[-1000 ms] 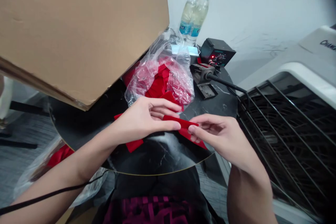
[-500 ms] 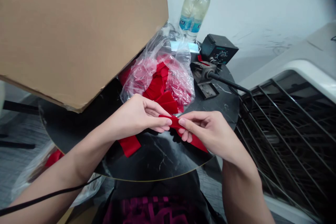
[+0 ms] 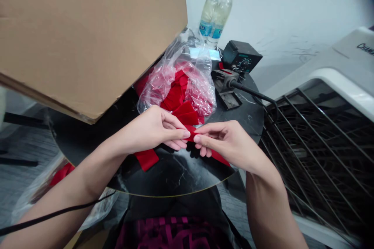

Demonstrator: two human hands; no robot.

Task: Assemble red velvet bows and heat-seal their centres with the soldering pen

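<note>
A strip of red ribbon (image 3: 191, 133) is pinched between both hands above the near part of the black round table (image 3: 175, 179). My left hand (image 3: 159, 129) grips it between thumb and fingers, and my right hand (image 3: 220, 137) pinches it just to the right. One red tail (image 3: 147, 159) hangs below the left hand; another red piece (image 3: 219, 158) shows under the right hand. Just beyond the fingers, an open clear plastic bag (image 3: 201, 85) holds several folded red pieces (image 3: 179, 91). The middle of the ribbon is partly covered by the fingers.
A large cardboard box (image 3: 93, 35) overhangs the table's left side. Two bottles (image 3: 214, 15), a blue mask (image 3: 205, 53), a black control box with a dial (image 3: 242, 57) and a corded tool in a stand (image 3: 230, 85) are at the back. A grilled fan unit (image 3: 321, 140) stands right.
Both hands have drawn slightly closer together on the ribbon, covering more of it. The whole view has shifted a little.
</note>
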